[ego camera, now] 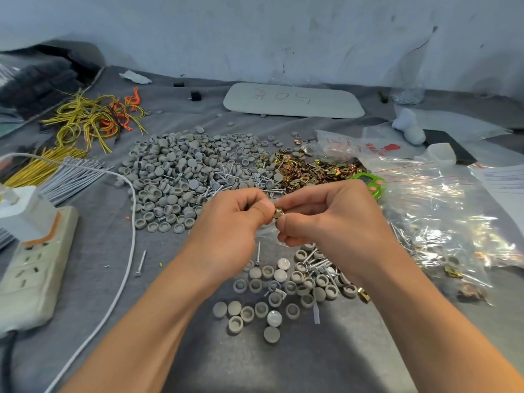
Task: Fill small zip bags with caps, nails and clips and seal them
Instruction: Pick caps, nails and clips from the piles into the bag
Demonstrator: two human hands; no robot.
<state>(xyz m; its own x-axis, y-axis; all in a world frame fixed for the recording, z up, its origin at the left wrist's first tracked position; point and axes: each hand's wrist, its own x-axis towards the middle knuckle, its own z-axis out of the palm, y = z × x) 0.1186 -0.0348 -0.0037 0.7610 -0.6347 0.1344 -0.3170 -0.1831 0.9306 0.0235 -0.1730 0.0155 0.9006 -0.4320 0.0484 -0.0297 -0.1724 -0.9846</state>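
The clip (278, 213) was small and brass-coloured; the left hand (232, 222) and the right hand (326, 217), fingers curled, pinched it together.

Bare grey cloth (93, 251) lies open between the power strip (31, 276) and the left forearm, crossed only by a white cable (124, 265) and one loose screw (141, 262). Ahead, heaps of caps (170, 177), screws (246, 180) and clips (312, 168) block the way. Scattered caps lie under the left hand (226, 228) and right hand (326, 219), which meet pinching one clip (278, 212). Plastic bags (442, 222) crowd the right.
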